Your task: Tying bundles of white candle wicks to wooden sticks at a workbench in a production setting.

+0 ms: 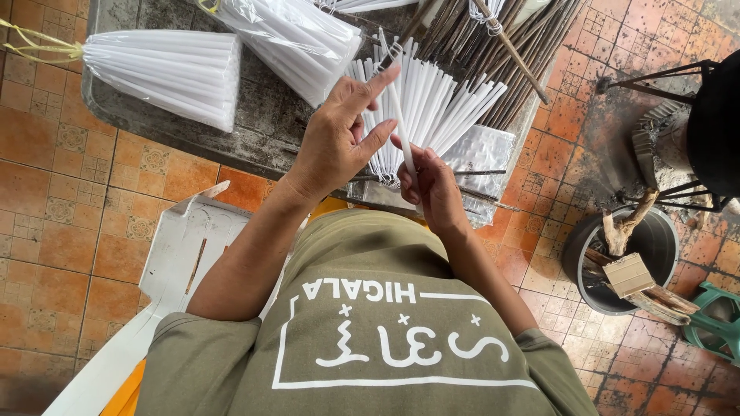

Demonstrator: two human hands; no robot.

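Both hands are up over the lap, and one thin white stick (pixel 402 131) stands nearly upright between them. The right hand (pixel 433 189) has its fingers curled tight around the stick's lower end, thumb pressed against it. The left hand (pixel 335 139) is half open: index finger stretched up toward twelve o'clock, its tip touching the stick's top, while the other fingers are spread loose and grip nothing.

Just behind the hands, at twelve o'clock, a fanned bundle of matching white sticks (pixel 443 104) lies on the stained grey metal desk (pixel 262 123), partly over a crinkled clear plastic bag (pixel 482 158). Dark brown thin rods (pixel 493 54) are heaped at one o'clock. Two clear-wrapped packs of white sticks lie further off, one at ten o'clock (pixel 166 73), the other at eleven o'clock (pixel 297 42).

At three o'clock on the tiled floor (pixel 77 200), a dark round bucket holding wood scraps (pixel 628 258).

My read: a single stick is being checked or straightened, pulled apart from the fan. What it calls for now is a steady lower grip, and the left fingertip kept light so the slender piece doesn't bend or snap.
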